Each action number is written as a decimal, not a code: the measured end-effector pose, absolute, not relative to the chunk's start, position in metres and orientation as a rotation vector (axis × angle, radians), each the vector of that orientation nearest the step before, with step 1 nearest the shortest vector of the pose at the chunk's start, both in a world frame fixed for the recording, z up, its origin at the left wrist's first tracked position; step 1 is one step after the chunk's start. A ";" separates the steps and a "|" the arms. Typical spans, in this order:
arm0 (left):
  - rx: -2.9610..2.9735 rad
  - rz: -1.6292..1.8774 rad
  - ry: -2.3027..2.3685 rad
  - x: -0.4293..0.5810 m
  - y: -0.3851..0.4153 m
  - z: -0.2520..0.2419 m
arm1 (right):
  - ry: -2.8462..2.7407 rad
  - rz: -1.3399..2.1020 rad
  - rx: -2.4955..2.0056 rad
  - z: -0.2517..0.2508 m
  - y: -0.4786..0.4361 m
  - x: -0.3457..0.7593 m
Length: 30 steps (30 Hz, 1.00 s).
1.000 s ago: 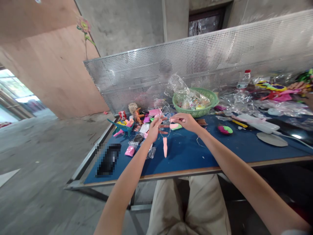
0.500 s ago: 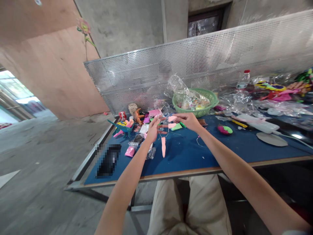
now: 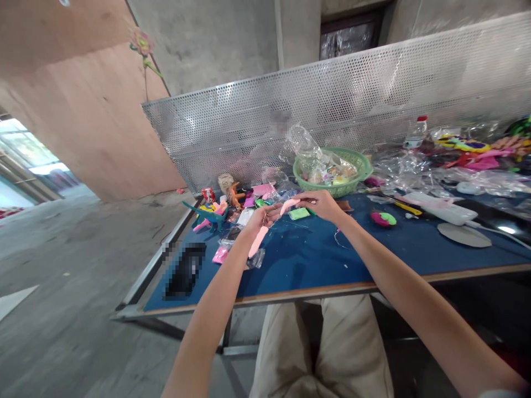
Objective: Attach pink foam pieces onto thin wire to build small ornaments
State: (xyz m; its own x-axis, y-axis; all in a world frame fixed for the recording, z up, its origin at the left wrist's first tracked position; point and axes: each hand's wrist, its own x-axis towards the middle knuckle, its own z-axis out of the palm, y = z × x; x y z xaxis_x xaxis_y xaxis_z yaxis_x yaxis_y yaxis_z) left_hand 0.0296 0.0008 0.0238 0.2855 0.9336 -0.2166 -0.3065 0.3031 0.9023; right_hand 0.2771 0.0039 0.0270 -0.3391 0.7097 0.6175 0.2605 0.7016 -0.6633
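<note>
Above the blue table [image 3: 332, 260], my left hand [image 3: 258, 220] is closed on a long pink clay strip [image 3: 258, 241] that slants down past my wrist. My right hand [image 3: 317, 203] pinches a second, shorter pink clay piece [image 3: 287, 207] just to the right of the left fingertips. The two hands nearly touch. A green clay block [image 3: 299, 213] lies on the table under them.
A green basket [image 3: 332, 171] of plastic bags stands behind the hands against a perforated metal screen [image 3: 332, 105]. Small clay figures and packets [image 3: 215, 213] crowd the left. A dark blurred object [image 3: 185, 270] lies front left. Plastic wrap, a bottle [image 3: 415, 135] and a white tool [image 3: 443, 213] fill the right.
The long pink strip hung straight down from my left fingers; now it slants left along my wrist. My hands have drawn closer together, and the left fingers have closed.
</note>
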 end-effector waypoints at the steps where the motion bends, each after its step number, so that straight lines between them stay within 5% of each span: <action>1: 0.852 0.966 0.887 0.029 0.003 0.023 | -1.943 0.515 -0.739 0.028 0.003 0.278; 8: 0.872 0.901 0.849 0.023 0.008 0.016 | -2.024 0.361 -0.727 0.031 0.005 0.283; 23: 0.939 0.656 0.835 0.018 -0.006 0.023 | -2.109 0.842 -0.475 0.048 -0.015 0.275; 30: 0.967 0.610 0.769 0.015 -0.001 0.014 | -2.117 0.724 -0.471 0.046 -0.023 0.261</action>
